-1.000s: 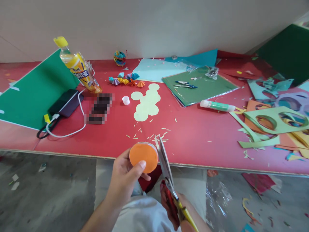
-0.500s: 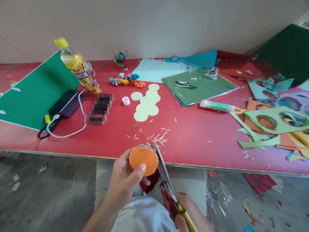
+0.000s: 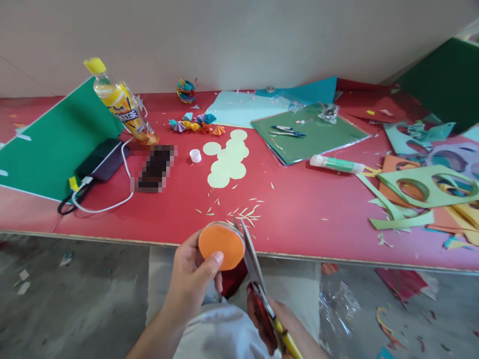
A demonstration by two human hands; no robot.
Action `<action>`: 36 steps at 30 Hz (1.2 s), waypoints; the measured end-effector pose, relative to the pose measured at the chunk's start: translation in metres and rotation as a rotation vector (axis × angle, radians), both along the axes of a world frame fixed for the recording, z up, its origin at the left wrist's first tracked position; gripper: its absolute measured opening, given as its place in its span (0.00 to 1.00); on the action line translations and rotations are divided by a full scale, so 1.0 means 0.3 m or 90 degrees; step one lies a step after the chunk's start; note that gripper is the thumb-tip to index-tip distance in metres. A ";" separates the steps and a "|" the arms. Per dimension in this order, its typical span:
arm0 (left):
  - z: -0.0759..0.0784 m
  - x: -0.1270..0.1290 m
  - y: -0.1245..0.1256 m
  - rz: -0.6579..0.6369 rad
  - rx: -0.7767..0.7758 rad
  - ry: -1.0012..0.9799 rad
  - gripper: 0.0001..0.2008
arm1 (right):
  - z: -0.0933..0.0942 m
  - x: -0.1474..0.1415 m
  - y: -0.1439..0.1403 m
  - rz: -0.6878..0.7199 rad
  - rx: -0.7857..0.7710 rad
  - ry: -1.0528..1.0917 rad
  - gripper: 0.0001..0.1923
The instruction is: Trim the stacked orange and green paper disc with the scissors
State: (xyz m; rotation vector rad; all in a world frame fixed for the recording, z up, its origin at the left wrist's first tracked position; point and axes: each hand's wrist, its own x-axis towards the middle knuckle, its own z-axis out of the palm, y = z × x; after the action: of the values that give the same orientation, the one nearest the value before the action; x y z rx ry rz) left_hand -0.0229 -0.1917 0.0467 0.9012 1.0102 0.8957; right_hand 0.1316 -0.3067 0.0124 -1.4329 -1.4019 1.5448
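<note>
Orange disc [image 3: 221,246] has turned slightly in the left hand [image 3: 194,279] – scissors [image 3: 251,259] in the right hand [image 3: 271,324], both clamped, have nibbled further round its edge.

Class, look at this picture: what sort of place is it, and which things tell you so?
Probably a paper-craft table: coloured paper sheets, a glue stick and cut circles lie on it, while scissors trim an orange disc.

1 head-worn camera looks forward and down from close above the person's lap, facing a red table [image 3: 299,214] that runs to a pale wall [image 3: 239,40]; grey floor [image 3: 75,299] fills the near lower edge.
</note>
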 end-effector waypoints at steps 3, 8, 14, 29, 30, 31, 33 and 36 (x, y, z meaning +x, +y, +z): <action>-0.005 -0.004 0.002 -0.001 0.005 0.032 0.11 | 0.038 0.002 -0.005 -0.024 -0.007 0.017 0.36; 0.000 -0.012 -0.003 -0.019 0.016 0.095 0.15 | 0.049 0.004 0.002 -0.059 -0.027 0.005 0.20; 0.014 -0.004 -0.009 0.005 0.010 0.108 0.16 | 0.011 -0.009 0.026 -0.004 -0.166 0.013 0.07; 0.039 -0.002 -0.004 0.024 0.065 0.205 0.13 | 0.068 -0.001 0.008 -0.079 -0.025 -0.057 0.24; 0.042 -0.002 -0.006 0.028 0.074 0.214 0.13 | 0.073 -0.007 0.020 -0.069 -0.058 -0.058 0.17; 0.044 -0.003 -0.007 0.029 0.077 0.218 0.13 | 0.074 -0.010 0.030 -0.057 -0.090 -0.053 0.11; 0.039 -0.004 -0.009 0.024 0.066 0.205 0.13 | 0.060 -0.013 0.040 -0.030 -0.136 -0.027 0.04; 0.021 -0.002 -0.006 0.003 0.027 0.132 0.14 | 0.027 -0.012 0.029 -0.043 -0.091 -0.010 0.07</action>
State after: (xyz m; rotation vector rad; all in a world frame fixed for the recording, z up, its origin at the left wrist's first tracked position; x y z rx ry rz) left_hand -0.0237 -0.1936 0.0528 1.0431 1.1745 0.8421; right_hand 0.1281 -0.2979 0.0204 -1.5636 -1.2604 1.6212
